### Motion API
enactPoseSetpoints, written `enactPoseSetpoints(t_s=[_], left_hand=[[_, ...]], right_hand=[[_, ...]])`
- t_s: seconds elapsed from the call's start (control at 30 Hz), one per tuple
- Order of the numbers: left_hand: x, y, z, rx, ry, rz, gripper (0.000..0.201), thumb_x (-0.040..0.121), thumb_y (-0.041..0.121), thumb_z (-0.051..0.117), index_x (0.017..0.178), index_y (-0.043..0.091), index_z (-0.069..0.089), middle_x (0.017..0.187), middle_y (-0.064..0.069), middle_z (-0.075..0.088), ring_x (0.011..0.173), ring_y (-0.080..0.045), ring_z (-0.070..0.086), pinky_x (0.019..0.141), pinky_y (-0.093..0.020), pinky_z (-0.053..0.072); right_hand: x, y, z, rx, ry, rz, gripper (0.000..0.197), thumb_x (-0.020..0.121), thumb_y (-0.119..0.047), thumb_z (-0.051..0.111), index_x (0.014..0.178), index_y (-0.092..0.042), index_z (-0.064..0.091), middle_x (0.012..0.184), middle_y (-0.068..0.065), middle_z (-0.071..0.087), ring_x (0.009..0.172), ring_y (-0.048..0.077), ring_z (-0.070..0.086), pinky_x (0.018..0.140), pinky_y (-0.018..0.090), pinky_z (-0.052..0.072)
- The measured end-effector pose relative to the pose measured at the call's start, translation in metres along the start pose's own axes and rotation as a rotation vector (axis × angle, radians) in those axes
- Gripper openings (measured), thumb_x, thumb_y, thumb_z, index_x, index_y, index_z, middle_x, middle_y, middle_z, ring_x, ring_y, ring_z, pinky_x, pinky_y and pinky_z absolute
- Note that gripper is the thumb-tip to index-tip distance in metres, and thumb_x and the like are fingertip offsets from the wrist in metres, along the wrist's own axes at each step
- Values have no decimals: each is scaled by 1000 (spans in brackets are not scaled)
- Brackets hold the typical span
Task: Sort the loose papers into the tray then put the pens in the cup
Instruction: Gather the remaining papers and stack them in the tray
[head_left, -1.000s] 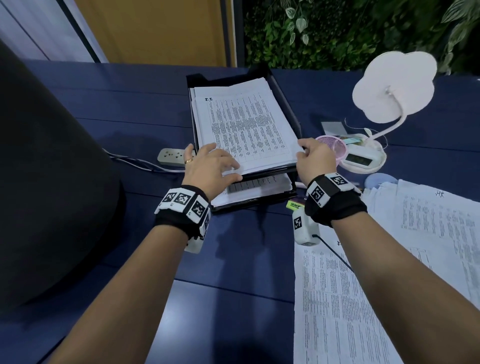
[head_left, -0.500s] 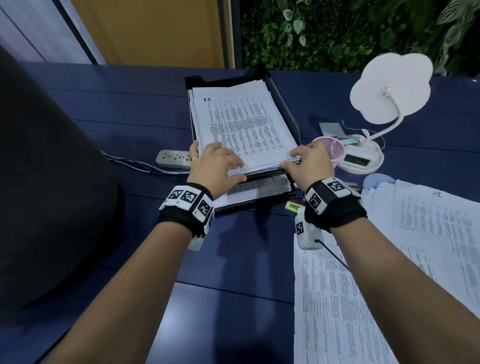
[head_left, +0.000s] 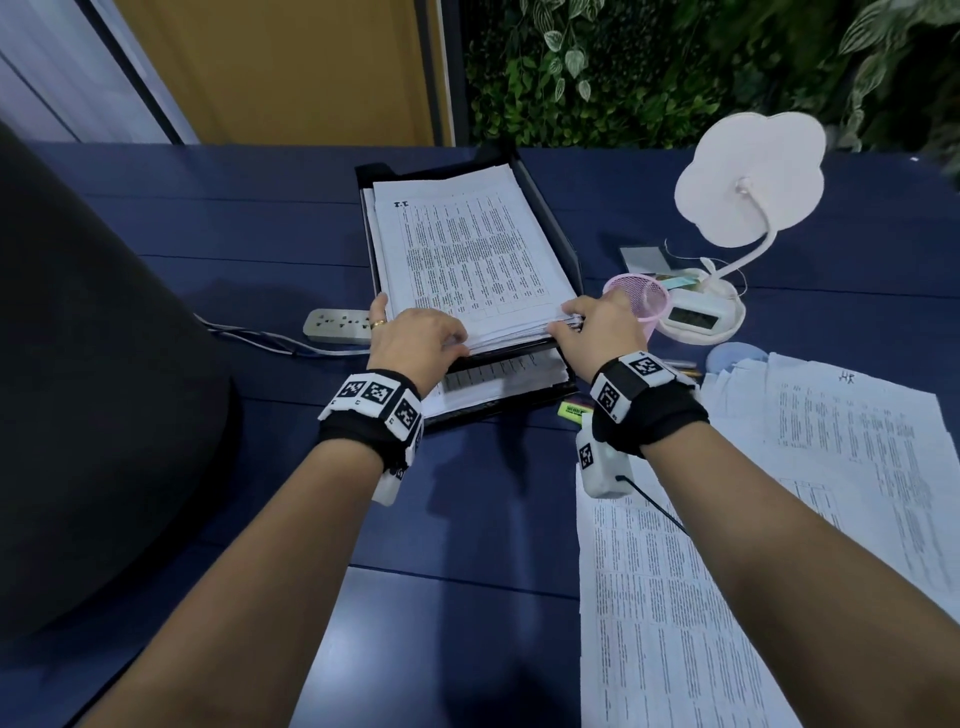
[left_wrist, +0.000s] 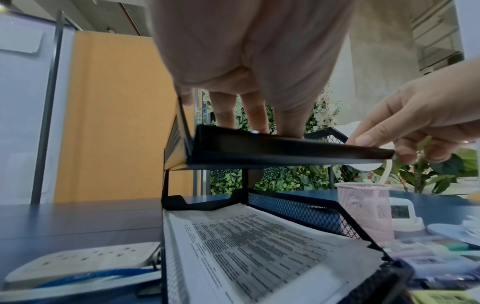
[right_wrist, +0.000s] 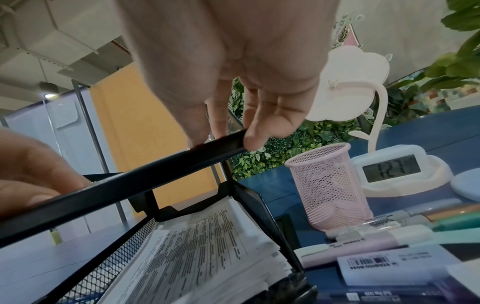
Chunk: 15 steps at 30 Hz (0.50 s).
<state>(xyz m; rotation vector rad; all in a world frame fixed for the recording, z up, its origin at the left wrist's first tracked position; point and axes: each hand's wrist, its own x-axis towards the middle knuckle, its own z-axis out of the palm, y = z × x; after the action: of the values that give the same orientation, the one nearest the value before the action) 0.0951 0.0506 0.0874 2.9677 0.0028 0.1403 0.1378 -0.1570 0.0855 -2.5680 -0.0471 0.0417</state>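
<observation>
Blue worktop (head_left: 457, 519): tray (head_left: 556, 228) paper stack (head_left: 467, 260) is gripped at near corners by left hand (head_left: 415, 338) and right hand (head_left: 597, 332); pens (right_wrist: 376, 238) are shown clearly only in the right-wrist view.

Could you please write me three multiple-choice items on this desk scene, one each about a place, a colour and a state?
1. Where does the cup stand?
A. right of the tray
B. left of the tray
C. on the power strip

2. What colour is the cup?
A. black
B. pink
C. yellow

3. What are both hands doing?
A. holding pens
B. resting on the table
C. holding the near edge of the stack of papers in the upper tray

Key: 1 A, it sits between tray and lamp; 2 B, pink mesh; 3 C, left hand and right hand hold its near corners.
</observation>
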Motion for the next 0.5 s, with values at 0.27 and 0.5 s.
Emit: enactPoseSetpoints(t_s=[0.27,0.5], left_hand=[[-13,26,2,-29,-33,-119,28,97,32,43,90,17,66,97,3,66,96,-21,61,116,-50,4],[-60,73,28,-29,-89,-75,52,97,33,47,144,17,33,154,-7,24,144,-21,15,116,-46,5]], right_hand=[[-29,31,-9,19,-62,-68,38,90,-23,57,127,-18,59,129,13,51,117,29,52,96,34,41],[-63,90,-17,-22,-154,-24,34,91,-22,54,123,-16,62,129,13,57,120,31,51,99,36,43]])
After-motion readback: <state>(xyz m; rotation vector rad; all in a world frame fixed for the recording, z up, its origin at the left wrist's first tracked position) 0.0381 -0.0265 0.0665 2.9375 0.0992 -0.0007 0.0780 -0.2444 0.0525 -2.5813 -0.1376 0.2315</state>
